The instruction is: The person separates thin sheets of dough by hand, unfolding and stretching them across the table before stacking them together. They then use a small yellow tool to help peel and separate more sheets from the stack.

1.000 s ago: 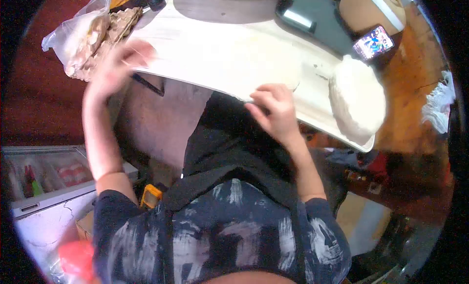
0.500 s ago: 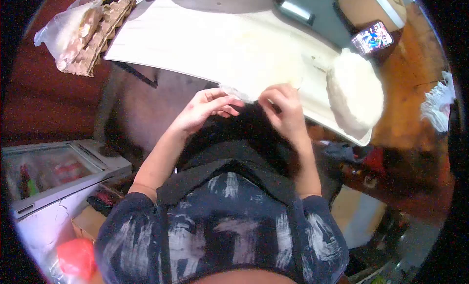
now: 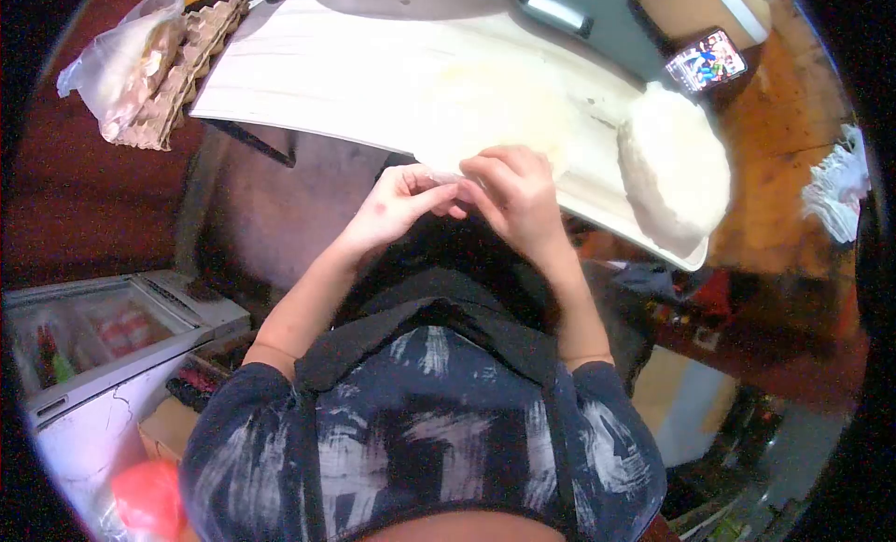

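My left hand (image 3: 397, 201) and my right hand (image 3: 518, 192) meet just in front of the near edge of the white table (image 3: 308, 85). Between their fingertips is a small, thin, whitish translucent piece (image 3: 446, 177), mostly covered by the fingers. I cannot make out its exact kind. Both hands are closed, thumbs and fingers pinching the piece from either side. A pale yellowish patch (image 3: 495, 99), flat and faint in the glare, lies on the tabletop just beyond my right hand.
A big white dough-like lump (image 3: 674, 164) sits at the table's right end. Behind it are a lit phone (image 3: 707, 61) and a tan tub (image 3: 695, 10). Egg cartons (image 3: 187, 66) and a plastic bag (image 3: 131, 62) stand at far left. A glass-topped freezer (image 3: 121, 337) is lower left.
My hands have come together, the right moving left toward the left hand. The translucent piece, more exposed before, is now mostly hidden by fingers. The view has shifted slightly.
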Action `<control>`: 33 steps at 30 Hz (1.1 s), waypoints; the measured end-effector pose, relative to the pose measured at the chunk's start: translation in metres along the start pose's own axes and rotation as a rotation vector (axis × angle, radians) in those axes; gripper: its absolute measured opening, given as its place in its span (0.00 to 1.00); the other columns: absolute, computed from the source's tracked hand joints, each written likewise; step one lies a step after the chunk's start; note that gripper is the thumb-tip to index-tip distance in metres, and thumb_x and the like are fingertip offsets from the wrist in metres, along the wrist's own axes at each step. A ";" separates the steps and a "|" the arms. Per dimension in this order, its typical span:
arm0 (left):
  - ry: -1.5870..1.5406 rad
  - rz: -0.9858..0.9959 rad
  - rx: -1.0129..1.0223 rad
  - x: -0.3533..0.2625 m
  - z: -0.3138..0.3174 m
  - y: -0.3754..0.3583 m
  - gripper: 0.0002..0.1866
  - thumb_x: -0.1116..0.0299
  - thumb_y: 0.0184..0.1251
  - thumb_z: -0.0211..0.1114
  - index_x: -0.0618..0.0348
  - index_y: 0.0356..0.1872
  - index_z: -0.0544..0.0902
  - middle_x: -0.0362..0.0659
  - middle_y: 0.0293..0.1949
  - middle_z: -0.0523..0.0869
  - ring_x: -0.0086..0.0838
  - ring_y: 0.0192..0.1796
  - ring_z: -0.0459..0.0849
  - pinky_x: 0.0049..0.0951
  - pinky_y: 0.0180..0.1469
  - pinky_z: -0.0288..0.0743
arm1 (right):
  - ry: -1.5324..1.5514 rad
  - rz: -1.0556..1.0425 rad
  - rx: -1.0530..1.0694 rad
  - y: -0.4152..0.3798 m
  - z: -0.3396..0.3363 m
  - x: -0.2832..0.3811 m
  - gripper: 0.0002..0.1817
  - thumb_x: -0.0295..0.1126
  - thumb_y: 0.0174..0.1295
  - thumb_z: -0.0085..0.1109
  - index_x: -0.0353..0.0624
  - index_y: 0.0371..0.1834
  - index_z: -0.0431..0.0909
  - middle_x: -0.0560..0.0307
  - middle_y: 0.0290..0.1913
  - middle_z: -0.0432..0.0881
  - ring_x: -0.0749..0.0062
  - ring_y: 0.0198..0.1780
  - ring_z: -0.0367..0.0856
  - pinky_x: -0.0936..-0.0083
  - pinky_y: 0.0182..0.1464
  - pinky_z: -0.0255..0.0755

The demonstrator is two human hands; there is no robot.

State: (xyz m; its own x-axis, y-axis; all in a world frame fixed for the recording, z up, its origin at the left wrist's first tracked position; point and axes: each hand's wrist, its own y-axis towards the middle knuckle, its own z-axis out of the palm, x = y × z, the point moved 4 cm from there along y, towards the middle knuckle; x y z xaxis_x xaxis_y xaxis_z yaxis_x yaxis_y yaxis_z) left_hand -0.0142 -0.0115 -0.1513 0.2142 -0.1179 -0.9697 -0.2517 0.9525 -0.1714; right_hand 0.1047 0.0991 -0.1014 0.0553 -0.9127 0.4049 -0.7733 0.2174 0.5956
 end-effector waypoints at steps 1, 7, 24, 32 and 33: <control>-0.026 0.015 -0.009 -0.001 0.001 0.000 0.12 0.69 0.70 0.60 0.67 0.47 0.84 0.44 0.42 0.88 0.25 0.41 0.86 0.25 0.46 0.79 | 0.000 0.000 -0.001 0.001 0.002 -0.001 0.11 0.29 0.51 0.68 0.45 0.39 0.81 0.56 0.40 0.82 0.60 0.45 0.79 0.65 0.48 0.68; 0.050 0.027 -0.021 0.003 -0.002 0.004 0.12 0.69 0.70 0.61 0.69 0.45 0.84 0.46 0.39 0.88 0.26 0.41 0.86 0.26 0.47 0.80 | -0.044 -0.026 0.014 0.003 0.006 -0.003 0.10 0.28 0.49 0.67 0.47 0.35 0.81 0.59 0.37 0.81 0.62 0.41 0.79 0.66 0.45 0.67; 0.335 0.023 -0.274 0.005 -0.008 0.003 0.14 0.65 0.64 0.67 0.65 0.25 0.79 0.39 0.24 0.83 0.18 0.26 0.80 0.21 0.31 0.73 | -0.291 0.026 -0.157 0.013 0.015 0.004 0.10 0.24 0.50 0.64 0.44 0.35 0.75 0.55 0.37 0.79 0.62 0.41 0.79 0.66 0.44 0.67; 0.081 0.208 -0.473 -0.014 0.002 0.005 0.19 0.72 0.63 0.66 0.67 0.47 0.66 0.43 0.28 0.81 0.20 0.25 0.79 0.21 0.27 0.76 | -0.264 -0.002 -0.114 0.011 0.017 0.011 0.09 0.26 0.50 0.64 0.44 0.34 0.75 0.56 0.36 0.78 0.63 0.43 0.79 0.65 0.46 0.67; 0.099 0.213 -0.464 -0.020 0.004 0.005 0.19 0.74 0.64 0.64 0.67 0.48 0.64 0.44 0.28 0.80 0.21 0.25 0.79 0.21 0.25 0.77 | -0.257 -0.002 -0.117 0.011 0.016 0.011 0.09 0.26 0.50 0.64 0.44 0.34 0.75 0.56 0.36 0.78 0.63 0.43 0.79 0.66 0.46 0.67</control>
State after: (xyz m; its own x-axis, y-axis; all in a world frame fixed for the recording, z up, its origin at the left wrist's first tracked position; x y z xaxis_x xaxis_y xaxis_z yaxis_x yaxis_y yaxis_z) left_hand -0.0161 -0.0030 -0.1317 0.0285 0.0175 -0.9994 -0.6770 0.7360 -0.0064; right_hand 0.0863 0.0859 -0.1014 -0.1172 -0.9677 0.2232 -0.6946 0.2405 0.6780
